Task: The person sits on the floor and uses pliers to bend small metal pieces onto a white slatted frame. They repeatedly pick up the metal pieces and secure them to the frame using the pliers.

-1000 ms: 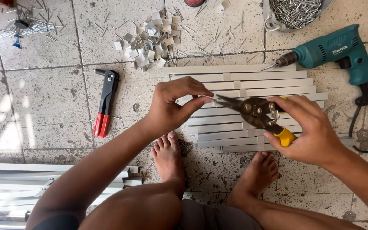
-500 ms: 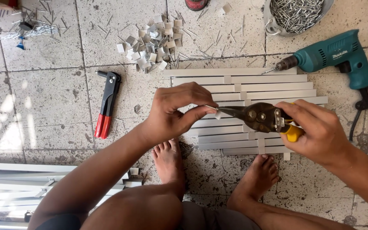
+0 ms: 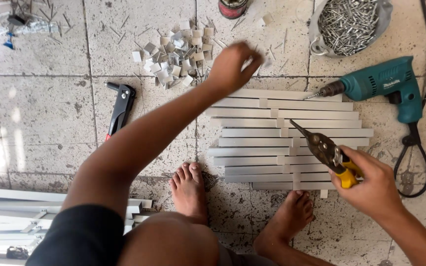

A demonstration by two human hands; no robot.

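1. A black-and-red hand riveter (image 3: 120, 109) is seen lying on the tiled floor (image 3: 40, 128) at about nine o'clock from the slats, its long axis running roughly twelve to six.
2. A heap of small grey cut metal pieces (image 3: 173, 61) is spread at eleven o'clock. The left hand (image 3: 232, 65) is stretched out just beside it, at its three o'clock edge; the hand is blurred, so whether the fingers are loose or pinched on a piece cannot be told.
3. A stack of long grey metal slats (image 3: 282, 140) is laid with its long axis from nine to three, between the two hands.
4. Yellow-handled tin snips (image 3: 327, 153) are gripped by the right hand (image 3: 371, 184) at four o'clock, the closed blades pointing toward ten o'clock over the slats.
5. The pieces lie nearer the left hand; the right hand is well apart from them.
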